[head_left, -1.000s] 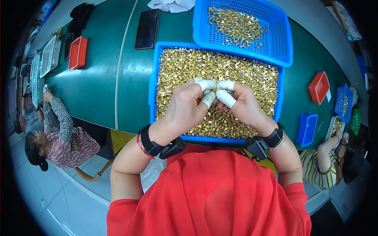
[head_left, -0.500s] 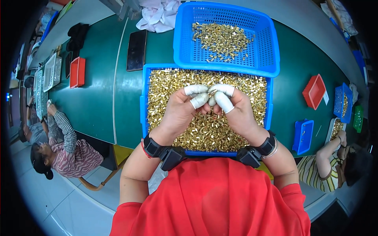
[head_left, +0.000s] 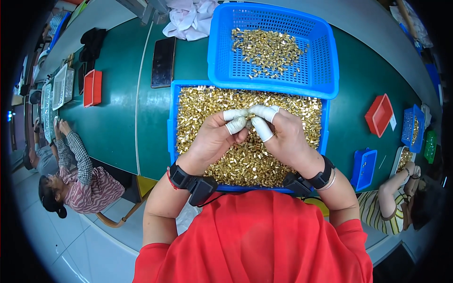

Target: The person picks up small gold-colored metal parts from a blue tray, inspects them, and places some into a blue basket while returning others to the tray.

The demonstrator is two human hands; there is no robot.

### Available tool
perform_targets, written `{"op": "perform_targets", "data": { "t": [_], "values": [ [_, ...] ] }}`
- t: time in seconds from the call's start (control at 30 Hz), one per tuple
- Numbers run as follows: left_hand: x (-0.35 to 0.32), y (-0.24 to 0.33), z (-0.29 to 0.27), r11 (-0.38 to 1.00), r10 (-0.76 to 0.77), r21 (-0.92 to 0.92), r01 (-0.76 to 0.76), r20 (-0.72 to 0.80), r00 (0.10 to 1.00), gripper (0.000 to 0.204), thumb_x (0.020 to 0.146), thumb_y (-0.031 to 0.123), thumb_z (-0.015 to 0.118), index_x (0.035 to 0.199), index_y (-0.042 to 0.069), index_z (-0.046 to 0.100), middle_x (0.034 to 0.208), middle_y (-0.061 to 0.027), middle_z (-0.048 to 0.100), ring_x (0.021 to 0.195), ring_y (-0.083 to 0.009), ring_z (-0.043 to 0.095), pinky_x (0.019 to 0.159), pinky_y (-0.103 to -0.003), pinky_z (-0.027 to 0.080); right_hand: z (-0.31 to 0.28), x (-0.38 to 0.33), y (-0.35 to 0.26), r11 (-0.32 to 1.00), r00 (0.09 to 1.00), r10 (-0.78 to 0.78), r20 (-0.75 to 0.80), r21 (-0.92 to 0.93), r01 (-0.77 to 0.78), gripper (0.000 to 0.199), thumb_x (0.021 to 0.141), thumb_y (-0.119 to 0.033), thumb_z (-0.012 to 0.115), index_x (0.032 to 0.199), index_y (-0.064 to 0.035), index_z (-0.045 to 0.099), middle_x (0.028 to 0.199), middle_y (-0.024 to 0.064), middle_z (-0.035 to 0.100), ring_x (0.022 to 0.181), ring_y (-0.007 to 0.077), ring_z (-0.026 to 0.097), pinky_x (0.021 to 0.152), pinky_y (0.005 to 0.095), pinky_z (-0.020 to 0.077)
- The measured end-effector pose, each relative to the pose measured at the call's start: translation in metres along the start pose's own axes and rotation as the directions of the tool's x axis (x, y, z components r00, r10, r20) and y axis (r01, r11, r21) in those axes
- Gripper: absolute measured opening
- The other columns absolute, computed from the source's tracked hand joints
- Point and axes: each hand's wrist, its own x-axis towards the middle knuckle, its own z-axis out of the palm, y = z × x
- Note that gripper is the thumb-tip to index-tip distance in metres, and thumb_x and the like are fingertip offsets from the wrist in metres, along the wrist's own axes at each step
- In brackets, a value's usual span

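My left hand (head_left: 212,139) and my right hand (head_left: 288,137) meet fingertip to fingertip above a blue bin (head_left: 172,127) full of small, shiny gold metal pieces (head_left: 236,165). White finger cots cover the thumb and index fingertips of both hands. Between the pinched tips a bit of one gold metal piece (head_left: 248,118) shows; the fingers hide most of it. Both hands are closed, my left thumb and index pressed together, my right fingertips touching the piece from the other side. A blue perforated basket (head_left: 316,61) with a smaller heap of gold pieces overlaps the bin's far edge.
On the green table (head_left: 118,122) lie a dark phone (head_left: 163,62) and a pale cloth (head_left: 191,19). Red trays (head_left: 379,115) and a small blue tray (head_left: 364,169) stand aside. One person (head_left: 89,188) works at left, another (head_left: 387,207) at right.
My hands stay together over the bin and shift slightly left. My right thumb has moved apart from my left fingertips, showing more of the gold piece. The person at right has brought both hands together.
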Motion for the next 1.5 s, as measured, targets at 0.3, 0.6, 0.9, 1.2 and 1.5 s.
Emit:
{"op": "perform_targets", "data": {
  "t": [0.3, 0.6, 0.9, 1.2, 1.5],
  "values": [
    [0.020, 0.022, 0.013, 0.890, 0.063, 0.454, -0.035, -0.048, 0.997, 0.024, 0.092, 0.008, 0.059, 0.115, 0.001, 0.061, 0.083, -0.0030, 0.062, 0.069, -0.0097, 0.055, 0.063, -0.022, 0.044, 0.000, 0.018, 0.013, 0.997, 0.989, -0.070, -0.128, 0.002, 0.071, 0.022, 0.087, -0.005, 0.061, 0.108, -0.0010, 0.063, 0.091, 0.0132, 0.068, 0.075, 0.0197, 0.065, 0.065, 0.0281, 0.0511],
    [0.024, 0.029, 0.015, 0.825, 0.308, 0.523, -0.215, -0.097, 0.946, 0.028, 0.089, 0.007, 0.061, 0.115, -0.003, 0.060, 0.087, -0.0056, 0.066, 0.072, -0.0094, 0.061, 0.063, -0.022, 0.049, -0.007, 0.033, 0.011, 0.973, 0.970, 0.230, -0.072, 0.031, -0.228, 0.024, 0.088, -0.011, 0.065, 0.110, -0.0001, 0.065, 0.094, 0.0102, 0.069, 0.075, 0.0121, 0.063, 0.065, 0.0266, 0.0504],
    [-0.073, -0.008, -0.064, 0.671, 0.404, 0.740, 0.050, -0.421, 0.812, 0.020, 0.087, 0.004, 0.064, 0.106, -0.001, 0.066, 0.087, -0.0055, 0.067, 0.068, -0.0093, 0.060, 0.059, -0.024, 0.048, 0.049, -0.035, 0.008, 0.972, 0.942, 0.229, 0.246, -0.014, -0.233, 0.020, 0.084, -0.007, 0.066, 0.104, -0.0025, 0.068, 0.080, 0.0139, 0.064, 0.066, 0.0206, 0.061, 0.061, 0.0306, 0.0496],
    [-0.075, -0.019, -0.058, 0.107, 0.503, 0.994, -0.021, -0.035, 0.864, 0.019, 0.078, 0.002, 0.066, 0.097, 0.003, 0.068, 0.072, -0.0132, 0.059, 0.062, -0.0251, 0.060, 0.055, -0.036, 0.047, 0.078, -0.034, -0.011, 0.966, 0.959, 0.200, 0.202, -0.207, -0.158, 0.025, 0.080, -0.004, 0.066, 0.105, -0.0027, 0.066, 0.086, 0.0174, 0.063, 0.070, 0.0300, 0.062, 0.064, 0.0386, 0.0498],
    [-0.051, -0.023, -0.057, -0.138, 0.457, 0.987, -0.082, 0.137, 0.879, 0.019, 0.077, 0.006, 0.065, 0.096, 0.005, 0.068, 0.074, -0.0160, 0.059, 0.065, -0.0347, 0.061, 0.059, -0.044, 0.048, 0.094, -0.030, -0.008, 0.951, 0.979, 0.127, 0.160, -0.299, -0.075, 0.028, 0.076, -0.005, 0.067, 0.104, -0.0019, 0.065, 0.087, 0.0202, 0.061, 0.074, 0.0363, 0.060, 0.068, 0.0439, 0.0485]
  ]
}}
